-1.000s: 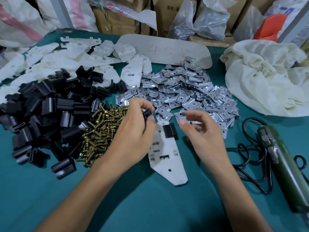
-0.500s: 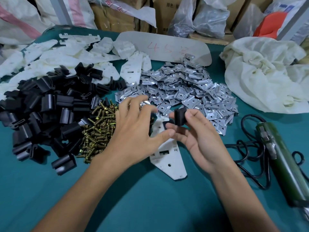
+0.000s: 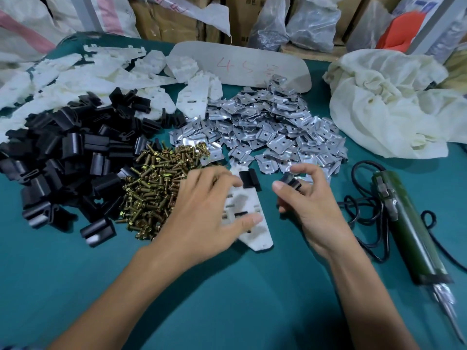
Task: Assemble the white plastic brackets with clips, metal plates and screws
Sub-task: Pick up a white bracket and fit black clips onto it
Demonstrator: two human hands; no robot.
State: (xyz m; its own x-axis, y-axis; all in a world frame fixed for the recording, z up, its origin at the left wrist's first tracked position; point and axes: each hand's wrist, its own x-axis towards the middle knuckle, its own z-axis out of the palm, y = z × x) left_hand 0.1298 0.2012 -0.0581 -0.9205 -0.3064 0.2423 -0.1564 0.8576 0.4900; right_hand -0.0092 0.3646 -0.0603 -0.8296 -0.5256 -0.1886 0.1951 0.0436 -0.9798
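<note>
Presently: one white plastic bracket [image 3: 260, 236], lying flat on the teal worktop [image 3: 227, 299] between the two hands. The left hand [image 3: 202, 210] rests on it with spread fingers and thumb, pressing it down. The right hand [image 3: 313, 205] pinches a loose black clip [image 3: 290, 181] in its fingertips just beside the bracket's upper end, where a fitted clip [image 3: 249, 181] already sits. Stock to hand: a heap of black clips [image 3: 70, 152], brass screws [image 3: 156, 178] and metal plates [image 3: 265, 132]; an electric screwdriver [image 3: 404, 231] lies at the right. Handling, by judgement: the bracket is light, stiff and thin, and apt to slide on the cloth, so best pinned flat or taken by its long edges. The clip is small and rigid; pinch it by its side walls.
</note>
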